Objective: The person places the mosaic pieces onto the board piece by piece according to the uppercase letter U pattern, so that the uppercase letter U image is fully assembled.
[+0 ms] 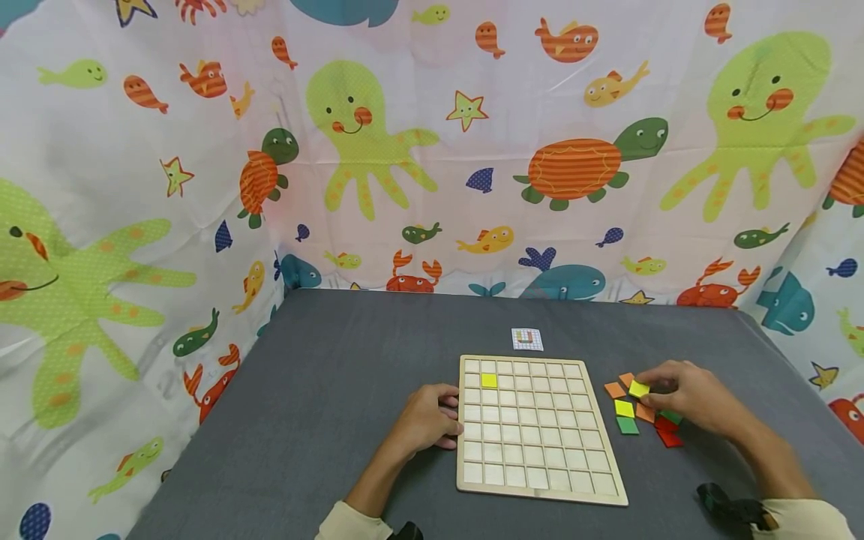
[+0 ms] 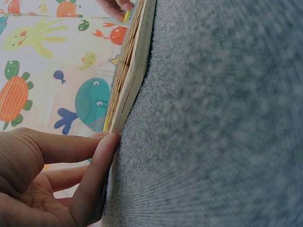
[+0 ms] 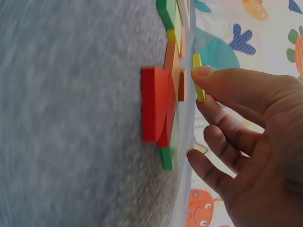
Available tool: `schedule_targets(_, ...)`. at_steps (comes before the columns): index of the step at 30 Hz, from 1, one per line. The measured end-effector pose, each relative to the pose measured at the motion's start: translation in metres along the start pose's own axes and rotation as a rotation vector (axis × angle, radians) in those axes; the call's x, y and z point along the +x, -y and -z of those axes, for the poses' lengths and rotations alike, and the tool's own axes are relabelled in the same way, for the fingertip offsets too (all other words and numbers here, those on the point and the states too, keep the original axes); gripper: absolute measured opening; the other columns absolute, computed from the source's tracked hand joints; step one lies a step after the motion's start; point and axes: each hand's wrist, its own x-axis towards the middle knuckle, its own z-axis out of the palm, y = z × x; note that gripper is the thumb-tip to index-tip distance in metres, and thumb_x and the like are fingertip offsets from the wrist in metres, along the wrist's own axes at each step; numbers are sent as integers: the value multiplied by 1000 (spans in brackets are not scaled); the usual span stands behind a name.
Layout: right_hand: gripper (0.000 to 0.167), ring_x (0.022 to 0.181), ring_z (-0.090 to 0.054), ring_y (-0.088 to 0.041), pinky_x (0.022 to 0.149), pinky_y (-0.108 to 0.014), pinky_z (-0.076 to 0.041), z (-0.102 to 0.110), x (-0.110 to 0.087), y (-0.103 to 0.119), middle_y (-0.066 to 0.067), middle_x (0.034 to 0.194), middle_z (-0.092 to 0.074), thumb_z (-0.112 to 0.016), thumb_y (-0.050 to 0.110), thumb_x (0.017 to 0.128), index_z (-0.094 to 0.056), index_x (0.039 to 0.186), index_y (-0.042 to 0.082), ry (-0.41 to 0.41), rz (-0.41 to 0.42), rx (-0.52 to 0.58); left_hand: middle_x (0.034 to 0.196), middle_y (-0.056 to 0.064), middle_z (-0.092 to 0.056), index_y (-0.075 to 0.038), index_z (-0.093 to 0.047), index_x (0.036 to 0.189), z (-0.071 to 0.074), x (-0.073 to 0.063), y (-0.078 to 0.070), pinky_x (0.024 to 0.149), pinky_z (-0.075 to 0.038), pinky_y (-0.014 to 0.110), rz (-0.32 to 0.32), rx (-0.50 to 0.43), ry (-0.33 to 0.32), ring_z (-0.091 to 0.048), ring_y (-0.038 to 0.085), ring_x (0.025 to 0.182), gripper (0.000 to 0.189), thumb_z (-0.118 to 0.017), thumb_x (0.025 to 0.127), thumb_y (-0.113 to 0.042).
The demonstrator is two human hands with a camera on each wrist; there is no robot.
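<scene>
A wooden grid board (image 1: pixel 540 435) lies on the table with one yellow tile (image 1: pixel 489 380) in its top row. At the board's left edge is my left hand (image 1: pixel 428 416); in the left wrist view its thumb and forefinger (image 2: pixel 71 146) pinch the board's side (image 2: pixel 130 90). To the right of the board, my right hand (image 1: pixel 688 390) pinches a yellow square tile (image 1: pixel 638 389) between thumb and fingers. The right wrist view shows that tile (image 3: pixel 199 78) raised off the cloth. Around and under this hand lie loose orange (image 1: pixel 615 390), yellow (image 1: pixel 624 409), green (image 1: pixel 627 426) and red tiles (image 1: pixel 670 437).
A small white card (image 1: pixel 527 339) with a coloured pattern on a grid lies behind the board. Grey cloth (image 1: pixel 304 420) covers the table. A curtain (image 1: pixel 432 150) printed with sea animals hangs along the back and sides.
</scene>
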Motion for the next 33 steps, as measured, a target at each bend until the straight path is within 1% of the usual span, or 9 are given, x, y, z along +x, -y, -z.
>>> schedule_targets(6, 37, 98, -58, -25, 71, -33, -48, -5, 2, 11, -9, 111, -70, -84, 31, 90, -80, 120, 10, -6, 6, 58, 118, 16, -64, 7, -62, 139, 0, 0, -1, 58, -67, 36, 2, 8, 0, -69, 22, 95, 61, -78, 80, 17)
schedule_targets(10, 32, 96, -57, -23, 71, -33, -48, -9, 6, 17, -5, 108, -70, -84, 31, 91, -81, 116, 12, -19, 29, 65, 117, 16, -64, 7, -63, 138, 0, 0, -1, 58, -67, 36, 1, 9, -1, -69, 22, 95, 60, -78, 80, 17)
schedule_targets(17, 28, 97, -56, -22, 75, -34, -49, -18, 15, 35, -2, 107, -69, -83, 34, 92, -82, 114, 17, -22, 69, 110, 118, 16, -64, 7, -63, 138, 1, -1, 0, 58, -67, 36, 4, 18, -4, -69, 24, 96, 60, -78, 80, 17)
schedule_targets(25, 33, 97, -56, -22, 77, -35, -50, -28, 26, 59, -2, 109, -70, -84, 31, 92, -80, 118, 12, -23, 138, 148, 119, 16, -65, 6, -63, 138, 1, -2, 1, 59, -67, 36, -3, 12, 1, -69, 24, 98, 60, -78, 81, 16)
schedule_targets(30, 31, 92, -52, -20, 72, -31, -46, -33, 34, 72, 1, 104, -68, -84, 30, 91, -80, 117, 13, -22, 173, 153, 120, 17, -65, 6, -63, 138, 1, -2, 0, 59, -67, 36, -2, 5, 3, -69, 24, 99, 61, -78, 81, 16)
schedule_targets(33, 27, 91, -53, -19, 70, -30, -46, -36, 38, 79, 2, 101, -68, -84, 26, 92, -80, 116, 13, -23, 205, 167, 120, 17, -65, 6, -63, 139, 1, -2, -1, 59, -67, 35, 0, 7, 3, -69, 24, 98, 60, -78, 81, 16)
